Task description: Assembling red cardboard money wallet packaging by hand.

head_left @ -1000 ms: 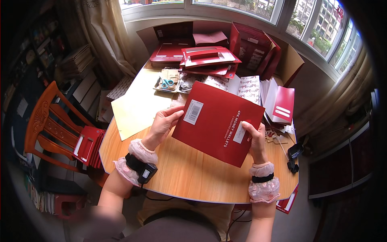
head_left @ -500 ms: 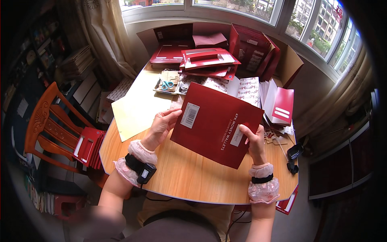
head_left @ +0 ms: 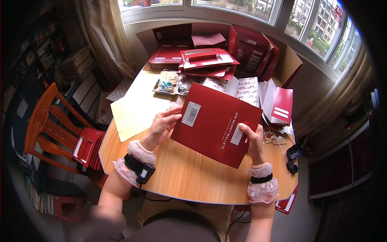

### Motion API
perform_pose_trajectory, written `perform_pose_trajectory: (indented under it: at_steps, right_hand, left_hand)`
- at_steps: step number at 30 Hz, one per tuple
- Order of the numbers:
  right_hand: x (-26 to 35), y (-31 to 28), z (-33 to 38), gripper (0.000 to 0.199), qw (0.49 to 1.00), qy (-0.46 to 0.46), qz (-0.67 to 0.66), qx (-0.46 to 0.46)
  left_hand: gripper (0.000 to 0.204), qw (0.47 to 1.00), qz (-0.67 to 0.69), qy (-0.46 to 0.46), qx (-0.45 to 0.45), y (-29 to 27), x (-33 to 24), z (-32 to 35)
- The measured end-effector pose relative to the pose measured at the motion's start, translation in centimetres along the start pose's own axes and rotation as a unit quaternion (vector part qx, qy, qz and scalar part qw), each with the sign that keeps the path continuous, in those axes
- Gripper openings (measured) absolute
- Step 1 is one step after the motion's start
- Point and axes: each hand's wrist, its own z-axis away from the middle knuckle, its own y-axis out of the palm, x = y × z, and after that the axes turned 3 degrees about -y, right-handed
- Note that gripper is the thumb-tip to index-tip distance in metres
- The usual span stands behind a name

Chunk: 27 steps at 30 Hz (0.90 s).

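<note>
A flat, square red cardboard packet [head_left: 213, 129] with a white barcode label is tilted above the table in front of me. My left hand [head_left: 162, 126] pinches its left edge between thumb and fingers. At the lower right edge, my right hand [head_left: 254, 142] grips it with the thumb on the printed face, the other fingers hidden behind. Beyond the packet lie patterned white cards [head_left: 248, 88] and a standing stack with a red front card [head_left: 283, 104]. Teal-handled scissors [head_left: 165, 85] rest on a small tray to the left.
Red packets with cut-out windows [head_left: 209, 59] pile up at the back, beside an open carton [head_left: 291, 62]. A yellow sheet [head_left: 131, 115] lies on the wooden table [head_left: 181, 181] at left. More red packets [head_left: 86, 147] sit on a wooden chair [head_left: 50, 121]. A black device [head_left: 294, 151] lies at the right edge.
Hardly anything differs. The packet stays in both hands, and the view has shifted very slightly.
</note>
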Motion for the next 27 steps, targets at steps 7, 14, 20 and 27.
perform_pose_trajectory:
  at_steps: [7,14,20,27]
  right_hand:
    - [0.03,-0.24,0.10,0.017,1.000,0.002,0.003,0.015]
    - [-0.29,-0.10,0.10,0.018,1.000,-0.005,0.003,0.026]
    - [0.34,-0.04,0.18,0.018,0.999,0.029,-0.001,0.018]
    - [-0.13,-0.36,-0.08,0.017,0.999,0.029,-0.042,0.009]
  left_hand:
    - [0.028,1.000,-0.004,-0.020,-0.019,-0.51,0.10,-0.21]
    - [0.021,0.999,-0.017,-0.037,-0.024,-0.80,0.17,-0.32]
    - [0.031,0.993,-0.099,-0.045,-0.045,-0.49,0.45,-0.30]
    - [0.032,0.991,-0.134,-0.023,0.003,-0.16,0.51,-0.30]
